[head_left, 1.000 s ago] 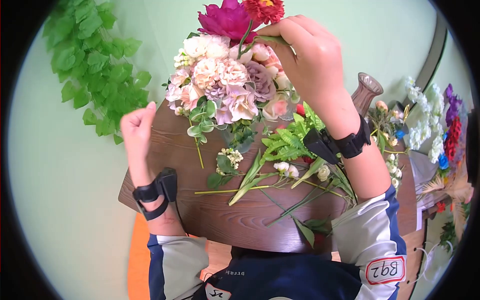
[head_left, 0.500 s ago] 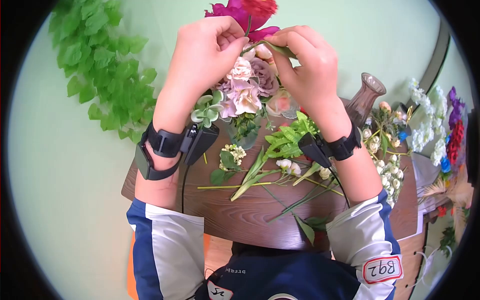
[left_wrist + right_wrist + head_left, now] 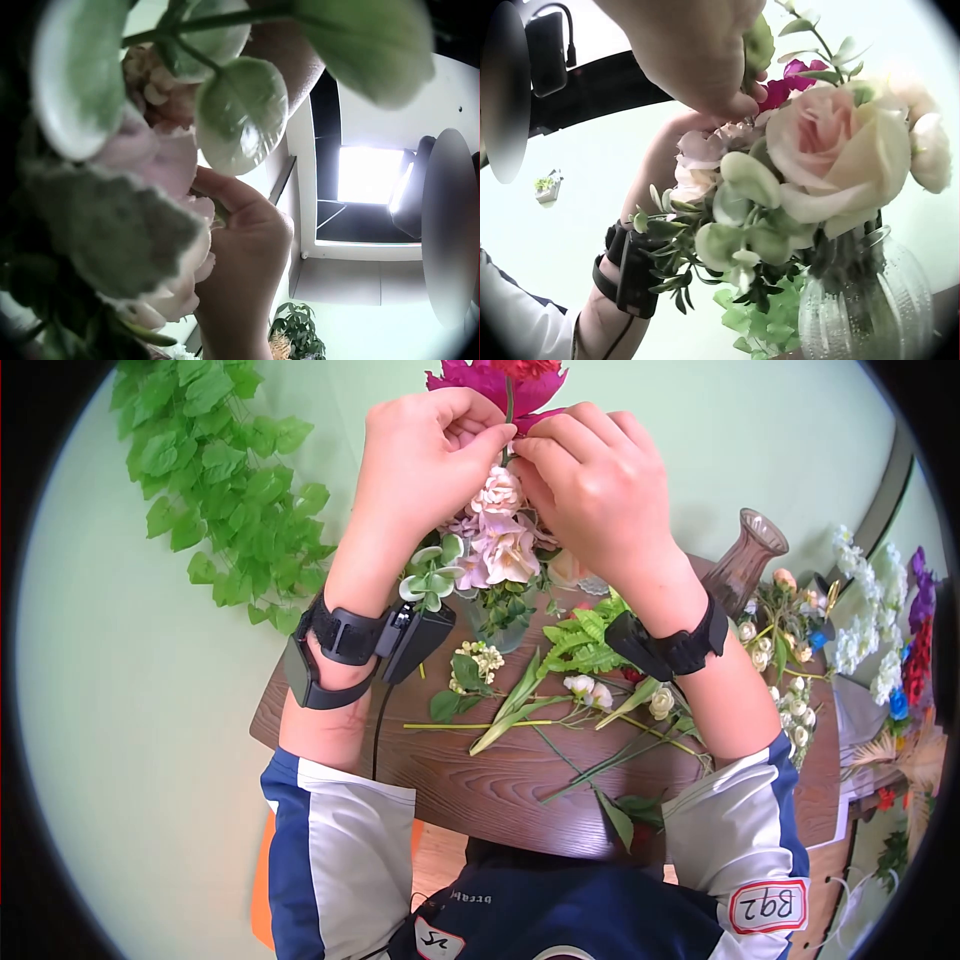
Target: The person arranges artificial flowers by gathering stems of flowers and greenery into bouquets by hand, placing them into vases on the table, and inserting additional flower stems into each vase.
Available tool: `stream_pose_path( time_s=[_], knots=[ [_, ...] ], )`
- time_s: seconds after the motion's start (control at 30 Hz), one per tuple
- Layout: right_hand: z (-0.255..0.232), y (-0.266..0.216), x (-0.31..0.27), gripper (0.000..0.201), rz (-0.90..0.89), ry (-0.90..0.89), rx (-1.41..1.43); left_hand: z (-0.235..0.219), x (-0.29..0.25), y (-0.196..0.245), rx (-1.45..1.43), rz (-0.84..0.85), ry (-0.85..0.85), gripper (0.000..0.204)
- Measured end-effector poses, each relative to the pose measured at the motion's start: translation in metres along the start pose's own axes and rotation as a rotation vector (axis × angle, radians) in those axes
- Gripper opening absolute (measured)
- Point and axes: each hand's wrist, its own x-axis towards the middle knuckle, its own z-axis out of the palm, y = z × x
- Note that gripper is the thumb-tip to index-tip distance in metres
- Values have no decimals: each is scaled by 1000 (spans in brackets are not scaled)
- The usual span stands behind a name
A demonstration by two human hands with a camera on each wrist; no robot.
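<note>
My left hand [image 3: 430, 460] pinches the green stem [image 3: 509, 405] of a red flower [image 3: 528, 368] between thumb and forefinger. Its bloom is cut off by the top of the head view. Close beside it, my right hand [image 3: 600, 490] has its curled fingertips at the same stem. In the right wrist view a green leaf [image 3: 761, 45] shows at that hand's fingers. Both hands are over a bouquet of pale pink and lilac flowers [image 3: 505, 550], which they partly hide. A large magenta flower [image 3: 460, 375] rises behind them. The bouquet stands in a clear ribbed glass vase [image 3: 862, 307].
On the wooden table [image 3: 450, 785] lie fern leaves [image 3: 580, 645], white berries [image 3: 485, 657], small white blooms [image 3: 590, 690] and several cut stems. A brownish glass vase [image 3: 748, 560] stands at the right, near more flowers. A leafy vine [image 3: 215, 480] hangs at the left.
My left hand has come up from the table's left side to the red flower's stem. My right hand has shifted its fingers from the leaf's outer part in toward the stem.
</note>
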Motion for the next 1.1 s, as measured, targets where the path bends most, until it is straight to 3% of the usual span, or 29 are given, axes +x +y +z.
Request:
stream_pose_path(
  time_s=[0.13,0.23,0.6,0.7,1.1],
  knots=[
    [2,2,0,16,-10,6,1,2,0,-4,-16,-13,8,9],
    [11,2,0,14,-20,153,38,2,0,-6,-83,-26,9,9],
    [10,-13,-4,14,262,69,149,3,-1,-5,-90,-44,24,11],
    [15,-18,-7,15,352,136,197,4,-2,-6,-93,-23,4,8],
    [21,-29,-15,14,438,235,205,3,-4,-2,-78,-34,-8,9]
  ],
)
